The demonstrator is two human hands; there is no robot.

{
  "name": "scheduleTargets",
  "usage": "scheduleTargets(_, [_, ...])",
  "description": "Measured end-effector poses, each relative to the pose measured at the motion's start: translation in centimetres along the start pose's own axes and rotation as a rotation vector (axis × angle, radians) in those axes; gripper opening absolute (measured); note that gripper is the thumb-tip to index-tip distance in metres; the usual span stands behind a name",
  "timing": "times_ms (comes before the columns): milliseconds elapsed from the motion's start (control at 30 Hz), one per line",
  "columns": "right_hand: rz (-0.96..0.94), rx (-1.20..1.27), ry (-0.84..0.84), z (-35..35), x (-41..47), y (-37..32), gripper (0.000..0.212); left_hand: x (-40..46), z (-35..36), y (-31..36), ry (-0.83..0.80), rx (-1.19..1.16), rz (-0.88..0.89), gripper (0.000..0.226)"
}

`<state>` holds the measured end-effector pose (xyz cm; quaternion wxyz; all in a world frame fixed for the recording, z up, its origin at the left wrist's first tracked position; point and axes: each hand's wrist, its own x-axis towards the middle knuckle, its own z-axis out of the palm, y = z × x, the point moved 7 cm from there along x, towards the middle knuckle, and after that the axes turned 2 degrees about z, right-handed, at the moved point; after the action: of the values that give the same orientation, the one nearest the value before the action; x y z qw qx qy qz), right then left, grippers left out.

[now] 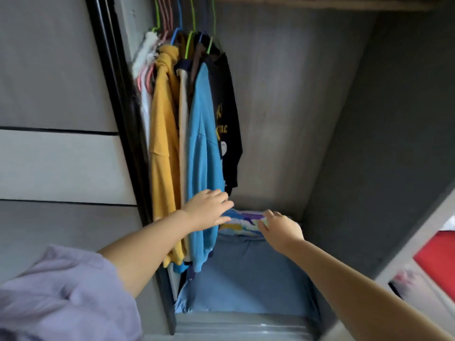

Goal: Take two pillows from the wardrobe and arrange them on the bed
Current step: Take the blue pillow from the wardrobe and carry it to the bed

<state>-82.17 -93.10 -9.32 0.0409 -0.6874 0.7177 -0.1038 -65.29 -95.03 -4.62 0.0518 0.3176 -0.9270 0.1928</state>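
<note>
Inside the open wardrobe, a pillow with a blue, yellow and purple pattern (242, 221) lies at the back on a larger plain blue pillow (248, 274). My left hand (209, 207) is stretched out with fingers apart, just left of the patterned pillow and in front of the hanging blue shirt. My right hand (280, 228) reaches in from the right, its fingers spread over the patterned pillow's right end; whether they touch it I cannot tell. Neither hand holds anything. The bed is out of view.
Several garments hang on coloured hangers at the left: a yellow top (163, 143), a blue shirt (204, 156), a dark printed shirt (227, 114). The wardrobe's sliding door frame (118, 94) stands left, its grey side wall (394, 143) right. Something red (438, 257) shows beyond at far right.
</note>
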Motion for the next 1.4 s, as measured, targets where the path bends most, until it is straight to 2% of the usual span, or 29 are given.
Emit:
scheduleTargets(133, [0.047, -0.014, -0.046, 1.7, -2.2, 6.5, 0.042, 2.0, 4.0, 6.1, -0.062, -0.13, -0.022, 0.041])
scheduleTargets(300, [0.084, -0.018, -0.175, 6.6, -3.0, 11.0, 0.042, 2.8, 10.6, 9.6, -0.268, -0.306, -0.127, 0.046])
scheduleTargets(567, [0.134, 0.001, -0.347, 13.1, 4.4, 15.1, 0.045, 8.8, 19.7, 7.2, -0.386, -0.433, -0.177, 0.046])
scheduleTargets(833, [0.206, 0.024, -0.513, 21.0, 15.5, 20.0, 0.05, 14.5, 33.1, 3.1, -0.613, -0.515, -0.237, 0.051])
scheduleTargets(1067, [0.139, -0.064, -0.632, 35.8, 23.0, 24.1, 0.055, 15.5, 49.4, 2.3, -0.727, -0.542, -0.426, 0.054])
scheduleTargets(1200, [0.017, -0.105, -0.684, 46.7, 27.1, 25.3, 0.061, 15.1, 60.3, 2.5, -0.724, -0.514, -0.41, 0.063])
scheduleTargets(1400, [-0.179, -0.084, -0.548, 59.1, 37.2, 25.9, 0.072, 19.5, 74.7, 0.6, -0.681, -0.409, -0.345, 0.08])
